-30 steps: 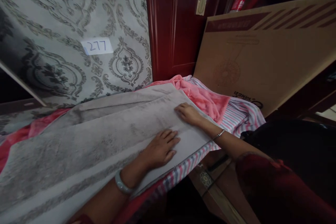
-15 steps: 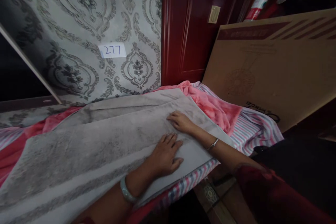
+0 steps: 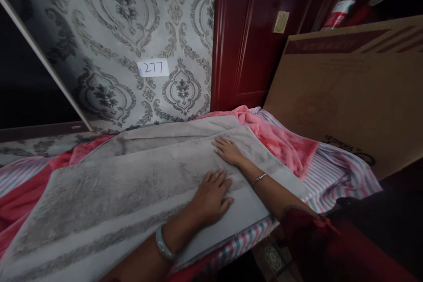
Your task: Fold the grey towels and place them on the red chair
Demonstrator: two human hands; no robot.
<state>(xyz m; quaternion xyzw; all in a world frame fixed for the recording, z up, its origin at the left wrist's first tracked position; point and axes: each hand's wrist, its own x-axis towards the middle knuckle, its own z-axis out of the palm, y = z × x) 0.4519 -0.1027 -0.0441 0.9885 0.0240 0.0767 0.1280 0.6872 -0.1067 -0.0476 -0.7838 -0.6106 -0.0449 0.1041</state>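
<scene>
A large grey towel (image 3: 109, 189) with a plain pale border and a darker band is spread in front of me, its far part lying in a loose fold. My left hand (image 3: 213, 196) rests palm down near the towel's front right, fingers stretched out. Farther back, my right hand (image 3: 228, 150) also lies flat on it with extended fingers. Neither hand grips anything. Under the towel are a pink blanket (image 3: 277, 139) and a striped cloth (image 3: 330, 176), which show around its edges.
Patterned wallpaper (image 3: 158, 17) with a card marked 277 (image 3: 153, 68) rises behind. A dark screen (image 3: 29, 70) stands at left. At right are a dark red door panel (image 3: 254, 53), a leaning cardboard box (image 3: 337, 88) and a plastic bottle (image 3: 343, 6).
The camera view has shifted, so the surroundings sit farther right. Both flat hands have slid slightly left across the towel.
</scene>
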